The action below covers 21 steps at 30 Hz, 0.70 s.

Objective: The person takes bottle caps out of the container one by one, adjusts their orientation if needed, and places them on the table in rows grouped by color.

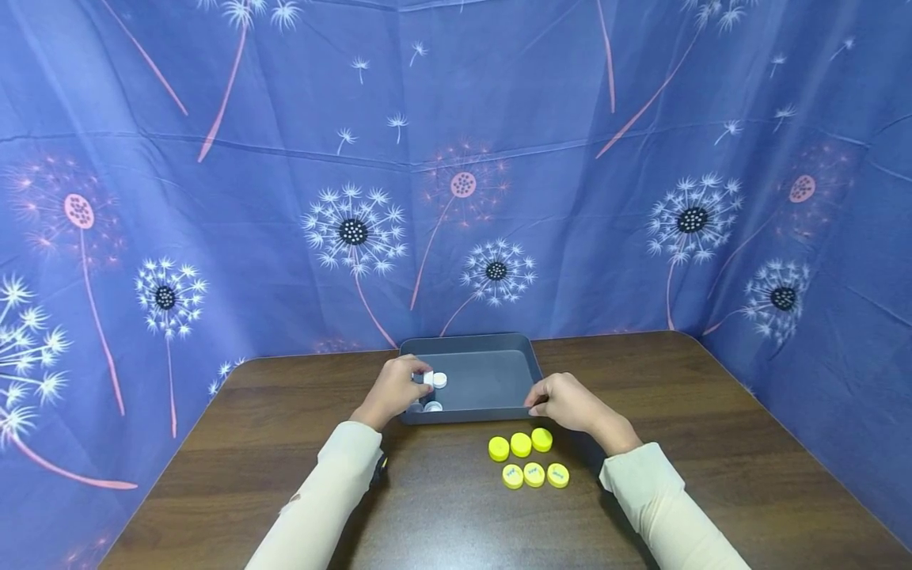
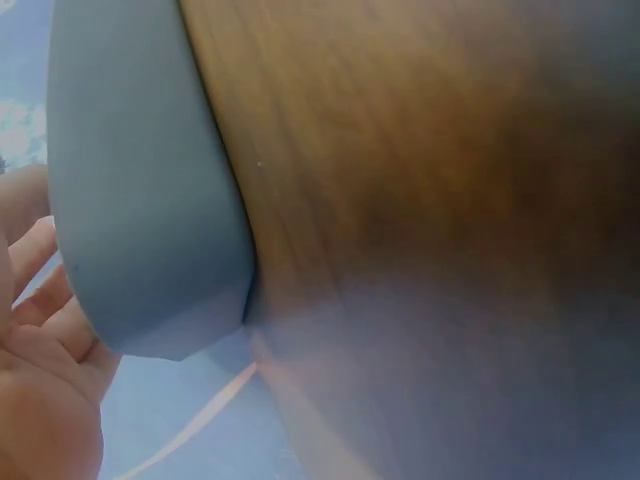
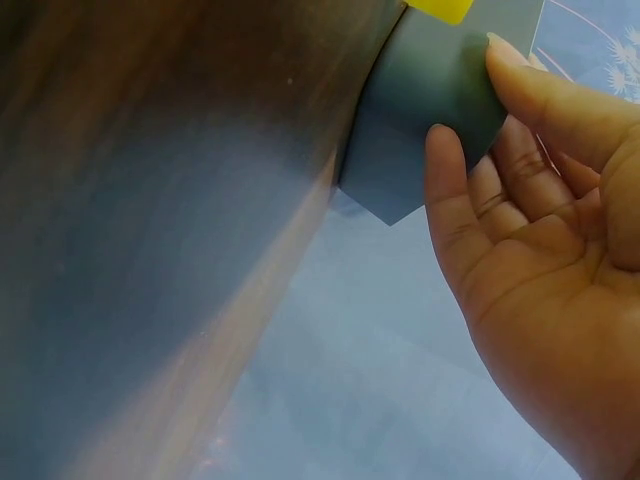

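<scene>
A dark grey rectangular tray [image 1: 492, 372] lies at the back middle of the table. My left hand [image 1: 392, 389] reaches over the tray's left side and pinches a white bottle cap [image 1: 428, 378] between thumb and fingers. Right beside that cap is another white cap [image 1: 440, 381]. Lower, in the tray's front left corner, more white caps [image 1: 433, 407] show, partly hidden by the front wall. At the front right corner, my right hand [image 1: 566, 404] grips the tray's rim with thumb and fingers; the right wrist view shows this hand [image 3: 540, 220] around the corner.
In front of the tray, several yellow caps [image 1: 521, 444] sit in two rows on the brown wooden table [image 1: 285, 475]; the nearer yellow caps [image 1: 533, 475] bear blue marks. A blue dandelion-print cloth [image 1: 570, 206] hangs behind the table and along its sides.
</scene>
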Each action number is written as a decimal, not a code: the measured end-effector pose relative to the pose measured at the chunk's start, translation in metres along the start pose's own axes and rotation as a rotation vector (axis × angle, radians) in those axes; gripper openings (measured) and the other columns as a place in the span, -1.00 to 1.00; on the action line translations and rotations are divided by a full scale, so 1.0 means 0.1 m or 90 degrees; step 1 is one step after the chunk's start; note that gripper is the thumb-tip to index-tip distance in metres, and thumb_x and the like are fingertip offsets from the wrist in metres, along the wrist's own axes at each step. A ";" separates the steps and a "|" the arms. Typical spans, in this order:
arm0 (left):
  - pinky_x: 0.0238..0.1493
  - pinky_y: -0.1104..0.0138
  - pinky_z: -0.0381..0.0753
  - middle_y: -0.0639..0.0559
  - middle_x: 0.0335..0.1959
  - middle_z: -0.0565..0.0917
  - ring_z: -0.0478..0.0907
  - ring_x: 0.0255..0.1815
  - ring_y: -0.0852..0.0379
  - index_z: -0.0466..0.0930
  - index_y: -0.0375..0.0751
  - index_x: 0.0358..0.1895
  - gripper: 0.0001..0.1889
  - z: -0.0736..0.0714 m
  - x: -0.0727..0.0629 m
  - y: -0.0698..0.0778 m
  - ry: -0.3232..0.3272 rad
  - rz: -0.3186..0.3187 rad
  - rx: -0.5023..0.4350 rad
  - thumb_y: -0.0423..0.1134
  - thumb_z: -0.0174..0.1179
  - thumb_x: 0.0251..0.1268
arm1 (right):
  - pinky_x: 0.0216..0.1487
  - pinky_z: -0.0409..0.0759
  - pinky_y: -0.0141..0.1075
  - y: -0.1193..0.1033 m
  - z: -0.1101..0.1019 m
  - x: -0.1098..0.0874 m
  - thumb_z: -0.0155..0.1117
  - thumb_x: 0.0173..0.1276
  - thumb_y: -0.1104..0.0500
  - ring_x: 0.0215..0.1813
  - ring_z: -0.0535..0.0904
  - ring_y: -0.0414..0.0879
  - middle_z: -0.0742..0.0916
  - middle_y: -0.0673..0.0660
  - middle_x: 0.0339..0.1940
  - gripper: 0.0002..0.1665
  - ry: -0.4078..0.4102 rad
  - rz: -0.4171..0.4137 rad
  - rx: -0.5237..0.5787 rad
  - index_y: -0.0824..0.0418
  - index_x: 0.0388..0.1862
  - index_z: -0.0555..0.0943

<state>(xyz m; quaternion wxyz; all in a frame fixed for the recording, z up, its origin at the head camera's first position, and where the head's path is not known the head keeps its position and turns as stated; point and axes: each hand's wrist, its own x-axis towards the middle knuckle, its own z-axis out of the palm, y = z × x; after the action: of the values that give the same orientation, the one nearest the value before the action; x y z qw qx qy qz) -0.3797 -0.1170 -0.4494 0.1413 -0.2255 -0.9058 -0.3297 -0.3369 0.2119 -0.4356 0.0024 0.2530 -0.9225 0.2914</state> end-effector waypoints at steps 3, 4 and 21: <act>-0.16 0.16 0.63 0.02 -0.23 0.69 0.64 -0.16 -0.04 0.75 -0.31 -0.20 -0.79 -0.02 -0.04 0.01 0.018 0.004 -0.025 -0.43 0.46 0.04 | -0.22 0.65 -0.25 0.01 0.00 0.00 0.43 0.22 0.33 -0.22 0.68 -0.12 0.80 0.05 -0.34 -0.92 0.001 -0.001 -0.005 0.17 -0.35 0.78; -0.14 0.15 0.63 0.03 -0.23 0.68 0.64 -0.16 -0.03 0.75 -0.31 -0.20 -0.79 -0.02 -0.05 0.01 0.023 0.004 -0.032 -0.43 0.46 0.04 | -0.22 0.65 -0.25 0.01 0.00 0.00 0.43 0.22 0.33 -0.22 0.68 -0.12 0.80 0.05 -0.34 -0.92 0.002 -0.001 -0.006 0.17 -0.35 0.78; -0.12 0.01 0.64 0.09 -0.19 0.72 0.64 -0.16 0.06 0.73 -0.22 -0.18 -0.73 -0.05 -0.35 0.35 0.033 0.074 -0.106 -0.43 0.50 0.00 | -0.20 0.65 -0.23 0.02 0.00 0.00 0.44 0.20 0.35 -0.21 0.68 -0.11 0.79 0.01 -0.34 -0.89 0.004 0.000 -0.002 0.15 -0.35 0.78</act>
<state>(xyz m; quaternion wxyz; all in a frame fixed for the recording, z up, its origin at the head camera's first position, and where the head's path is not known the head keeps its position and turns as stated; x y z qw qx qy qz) -0.3314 -0.1077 -0.4415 0.1640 -0.2799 -0.8567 -0.4011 -0.3379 0.2130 -0.4365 0.0054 0.2525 -0.9229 0.2908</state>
